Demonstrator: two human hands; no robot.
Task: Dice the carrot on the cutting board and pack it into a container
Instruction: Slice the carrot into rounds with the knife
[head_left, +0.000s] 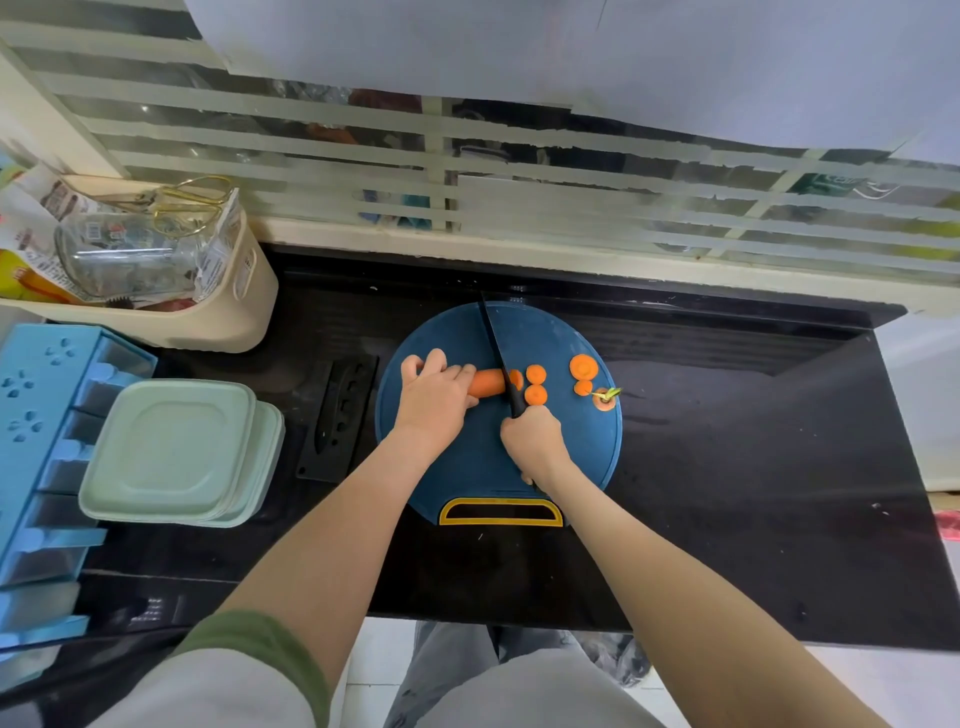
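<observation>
the carrot (487, 383) lies on the round blue cutting board (478, 457) on the black tabletop (753, 467). the left hand (434, 397) holds it down, fingers curled over it. the right hand (532, 441) grips the black knife (501, 364), blade at the cut end. carrot slices (536, 384) lie beside it. green containers (176, 452) sit stacked at the left.
</observation>
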